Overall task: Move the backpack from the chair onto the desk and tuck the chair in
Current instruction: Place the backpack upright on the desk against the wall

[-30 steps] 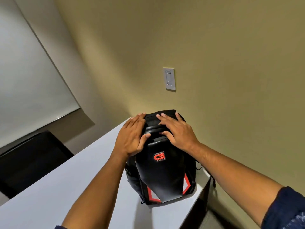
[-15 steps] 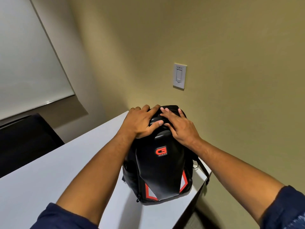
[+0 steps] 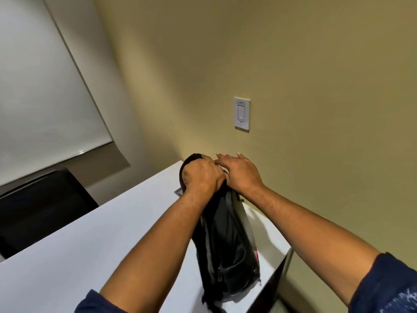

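Observation:
A black backpack (image 3: 228, 247) with a bit of red trim stands upright on the white desk (image 3: 94, 249), near the desk's right end, turned so its narrow side faces me. My left hand (image 3: 202, 176) is clenched on the top of the backpack. My right hand (image 3: 240, 172) lies flat on the top beside it, fingers stretched toward the wall. The logo panel is out of sight. A black chair back (image 3: 38, 208) shows beyond the desk at the left.
A beige wall with a white light switch (image 3: 242, 114) rises just behind the desk. A white roller blind (image 3: 40, 91) covers the window at the left. The desk's right edge drops off beside the backpack.
The backpack has been rotated, so its front logo panel no longer faces me. My left hand went from lying flat on the top to a closed grip on it.

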A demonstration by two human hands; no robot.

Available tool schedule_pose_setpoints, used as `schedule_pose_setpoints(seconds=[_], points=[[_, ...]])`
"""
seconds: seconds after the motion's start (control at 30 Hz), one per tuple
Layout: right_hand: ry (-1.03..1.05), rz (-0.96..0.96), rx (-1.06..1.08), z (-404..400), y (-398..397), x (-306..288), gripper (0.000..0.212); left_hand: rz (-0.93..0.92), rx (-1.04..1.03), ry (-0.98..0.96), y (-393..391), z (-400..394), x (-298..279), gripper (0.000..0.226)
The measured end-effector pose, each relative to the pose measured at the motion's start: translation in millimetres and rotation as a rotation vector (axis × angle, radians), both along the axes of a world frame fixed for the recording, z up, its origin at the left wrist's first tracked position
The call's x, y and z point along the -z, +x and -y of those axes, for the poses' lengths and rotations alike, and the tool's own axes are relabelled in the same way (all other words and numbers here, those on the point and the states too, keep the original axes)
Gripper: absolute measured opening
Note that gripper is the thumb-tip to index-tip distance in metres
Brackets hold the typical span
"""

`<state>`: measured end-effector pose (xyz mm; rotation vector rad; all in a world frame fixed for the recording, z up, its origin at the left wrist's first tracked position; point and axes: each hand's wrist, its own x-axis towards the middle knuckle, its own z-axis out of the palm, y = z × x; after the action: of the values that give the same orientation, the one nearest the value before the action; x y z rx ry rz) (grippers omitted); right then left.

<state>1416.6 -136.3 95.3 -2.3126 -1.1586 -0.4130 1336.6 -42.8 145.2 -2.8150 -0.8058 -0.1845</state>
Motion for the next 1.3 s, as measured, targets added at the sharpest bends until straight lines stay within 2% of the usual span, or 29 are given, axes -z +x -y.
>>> schedule_pose_setpoints(seconds=[0.1, 0.17, 0.23, 0.3, 0.4, 0.5, 0.63, 0.7, 0.83, 1.0, 1.1, 1.17, 1.3], points=[[0.274, -0.079, 0.063, 19.0, -16.6, 7.9, 0.047, -0.005, -0.013, -0.135, 15.0, 7.4, -6.0, 0.042], [0.435, -0.185, -0.028, 37.6, -31.2, 20.8, 0.052, 0.039, 0.014, -0.233, 24.2, 6.7, -9.6, 0.044], [0.471, -0.237, -0.124, 56.7, -40.7, 34.7, 0.065, 0.101, 0.101, -0.313, 35.6, 2.1, -7.5, 0.046], [0.422, -0.193, -0.139, 71.0, -41.5, 47.7, 0.082, 0.153, 0.235, -0.333, 45.0, 0.1, -0.5, 0.048], [0.296, -0.157, -0.100, 80.6, -37.7, 57.9, 0.092, 0.213, 0.395, -0.192, 52.8, 2.6, 13.6, 0.054], [0.256, -0.121, -0.071, 88.4, -26.2, 61.5, 0.083, 0.272, 0.431, -0.042, 57.7, 1.3, 19.4, 0.063], [0.268, 0.018, -0.135, 95.5, -6.0, 56.1, 0.062, 0.340, 0.576, 0.133, 67.6, -15.6, 28.7, 0.060], [0.266, 0.069, -0.214, 95.4, 6.4, 51.8, 0.054, 0.330, 0.651, 0.073, 73.5, -25.1, 34.4, 0.060], [0.252, 0.071, -0.253, 99.2, 34.2, 48.0, 0.050, 0.316, 0.662, -0.124, 75.8, -39.4, 45.5, 0.065], [0.294, -0.074, -0.199, 110.4, 66.7, 49.2, 0.055, 0.299, 0.504, -0.160, 78.6, -27.5, 56.1, 0.077], [0.286, -0.132, -0.116, 116.4, 74.1, 48.6, 0.049, 0.256, 0.482, -0.179, 90.6, -14.3, 56.9, 0.084], [0.248, -0.060, -0.042, 111.9, 72.6, 46.1, 0.052, 0.225, 0.487, -0.197, 99.9, -7.7, 59.4, 0.088], [-0.041, 0.192, 0.149, 88.5, 73.5, 42.9, 0.068, 0.196, 0.493, -0.215, 112.9, -1.3, 68.5, 0.092]])
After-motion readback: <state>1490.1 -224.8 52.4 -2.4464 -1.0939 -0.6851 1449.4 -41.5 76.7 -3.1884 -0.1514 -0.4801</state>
